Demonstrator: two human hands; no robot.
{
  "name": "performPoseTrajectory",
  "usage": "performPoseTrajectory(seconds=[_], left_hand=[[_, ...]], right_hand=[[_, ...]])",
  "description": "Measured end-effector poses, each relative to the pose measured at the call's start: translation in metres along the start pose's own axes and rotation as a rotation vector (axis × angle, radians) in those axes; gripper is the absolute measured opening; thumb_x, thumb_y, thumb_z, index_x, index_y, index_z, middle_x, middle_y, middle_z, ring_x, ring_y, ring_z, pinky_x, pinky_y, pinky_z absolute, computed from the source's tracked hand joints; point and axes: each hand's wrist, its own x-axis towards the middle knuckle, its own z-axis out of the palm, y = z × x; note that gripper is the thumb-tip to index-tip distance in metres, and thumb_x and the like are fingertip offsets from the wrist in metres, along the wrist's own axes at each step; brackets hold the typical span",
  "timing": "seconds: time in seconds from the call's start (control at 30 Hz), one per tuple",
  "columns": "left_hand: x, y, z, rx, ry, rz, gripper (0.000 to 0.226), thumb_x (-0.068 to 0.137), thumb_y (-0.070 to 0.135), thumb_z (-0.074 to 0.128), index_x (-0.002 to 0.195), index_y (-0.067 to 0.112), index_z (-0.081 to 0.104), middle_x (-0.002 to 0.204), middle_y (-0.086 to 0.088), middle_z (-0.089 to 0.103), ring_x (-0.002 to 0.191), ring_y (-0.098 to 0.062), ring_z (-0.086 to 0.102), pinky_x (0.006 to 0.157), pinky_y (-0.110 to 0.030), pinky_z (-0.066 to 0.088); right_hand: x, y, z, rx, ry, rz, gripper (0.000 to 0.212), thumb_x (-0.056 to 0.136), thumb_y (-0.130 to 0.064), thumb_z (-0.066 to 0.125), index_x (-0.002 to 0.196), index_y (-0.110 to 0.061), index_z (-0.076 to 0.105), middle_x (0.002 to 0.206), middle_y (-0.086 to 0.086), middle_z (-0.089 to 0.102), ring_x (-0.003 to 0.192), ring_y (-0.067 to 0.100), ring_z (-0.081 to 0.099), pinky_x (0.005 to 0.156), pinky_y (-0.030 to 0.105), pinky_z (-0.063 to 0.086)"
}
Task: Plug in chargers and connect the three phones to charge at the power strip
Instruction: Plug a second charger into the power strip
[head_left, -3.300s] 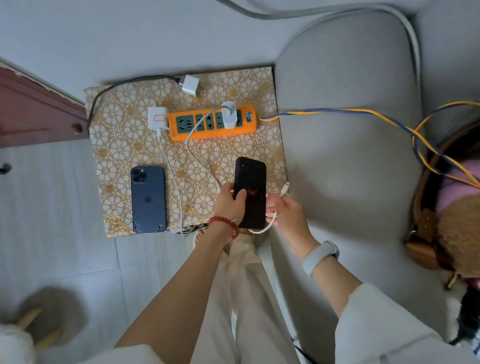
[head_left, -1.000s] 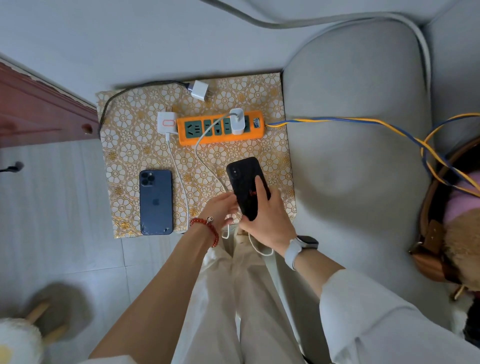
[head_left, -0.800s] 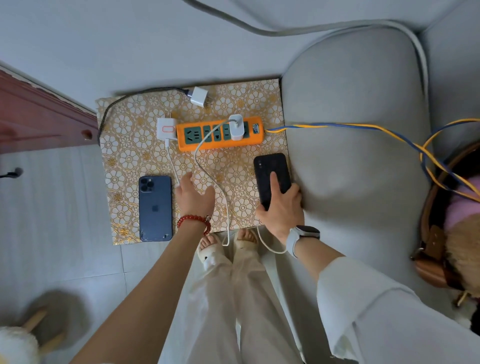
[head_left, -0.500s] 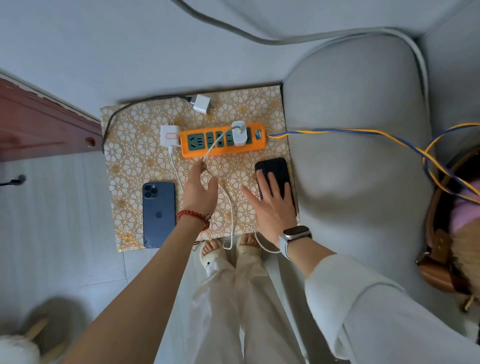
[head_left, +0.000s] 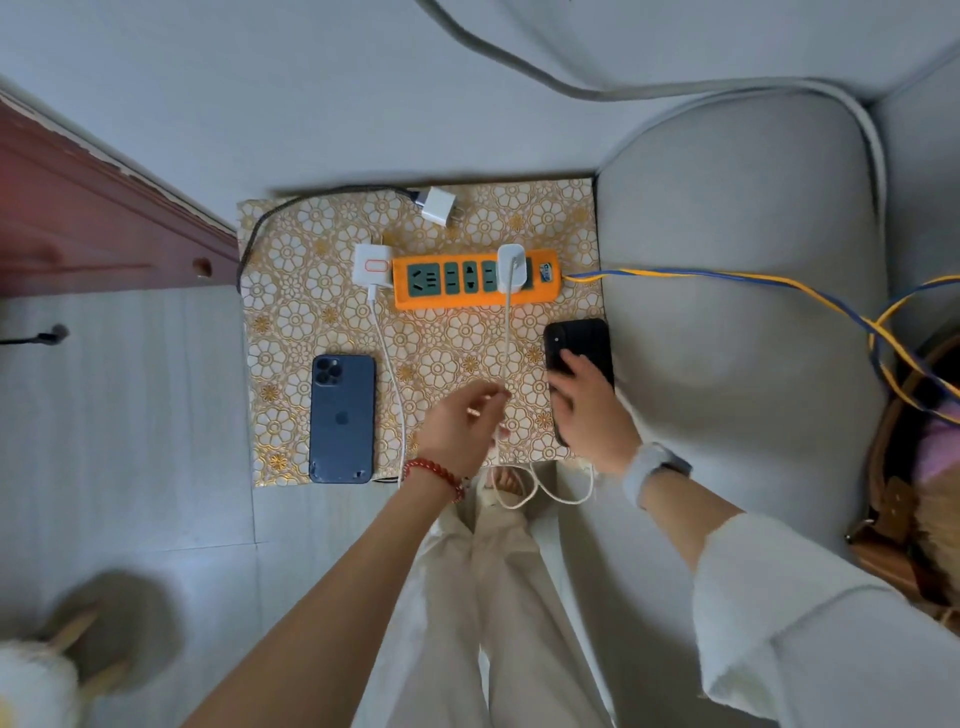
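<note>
An orange power strip (head_left: 475, 278) lies on a gold-flowered mat (head_left: 296, 291). One white charger (head_left: 511, 267) is plugged in near its right end, and another white charger (head_left: 371, 265) sits at its left end. A third white charger (head_left: 438, 205) lies loose behind the strip on a black cable. A blue phone (head_left: 343, 418) lies face down at the mat's left. My left hand (head_left: 460, 431) pinches the white cable (head_left: 506, 343) that runs from the plugged charger. My right hand (head_left: 589, 405) rests with straight fingers on a black phone (head_left: 576, 343) at the mat's right edge.
A grey sofa cushion (head_left: 737, 322) borders the mat on the right, with the strip's yellow and blue cord (head_left: 727, 275) across it. A red-brown wooden cabinet (head_left: 104, 228) stands at the left. A brown bag (head_left: 904, 467) sits far right. My legs and sandalled feet are below the mat.
My left hand drew back from the strip and took hold of the white cable. My right hand stays on the black phone, which lies at the mat's right edge.
</note>
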Motion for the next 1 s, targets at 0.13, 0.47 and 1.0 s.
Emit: performPoseTrajectory(seconds=[0.13, 0.47, 1.0], left_hand=[[-0.004, -0.005, 0.034, -0.112, -0.062, -0.133, 0.018, 0.088, 0.020, 0.054, 0.097, 0.010, 0.065, 0.093, -0.012, 0.068, 0.082, -0.029, 0.067, 0.079, -0.046, 0.056], [-0.015, -0.053, 0.014, 0.274, -0.063, -0.120, 0.042, 0.090, 0.014, 0.044, 0.131, 0.010, 0.041, 0.143, -0.013, 0.038, 0.132, -0.024, 0.033, 0.110, -0.032, 0.025], [0.019, -0.126, -0.116, 0.760, 0.244, -0.238, 0.088, 0.079, 0.046, 0.057, 0.141, 0.032, -0.003, 0.155, -0.001, -0.003, 0.141, -0.030, 0.000, 0.110, -0.053, 0.018]], right_hand=[[-0.012, -0.013, -0.038, 0.245, 0.505, -0.015, 0.032, 0.090, -0.006, 0.037, 0.117, -0.003, 0.054, 0.119, 0.018, 0.057, 0.114, 0.031, 0.050, 0.093, 0.016, 0.030], [-0.016, -0.053, -0.017, -1.180, -0.162, -0.486, 0.023, 0.085, -0.014, 0.049, 0.081, -0.012, 0.071, 0.117, 0.016, 0.065, 0.136, 0.041, 0.029, 0.115, 0.049, 0.001], [0.096, -0.165, 0.047, -0.988, -0.060, -0.745, 0.044, 0.089, -0.007, 0.039, 0.133, -0.014, 0.036, 0.154, 0.015, 0.013, 0.142, 0.034, 0.007, 0.114, 0.057, 0.010]])
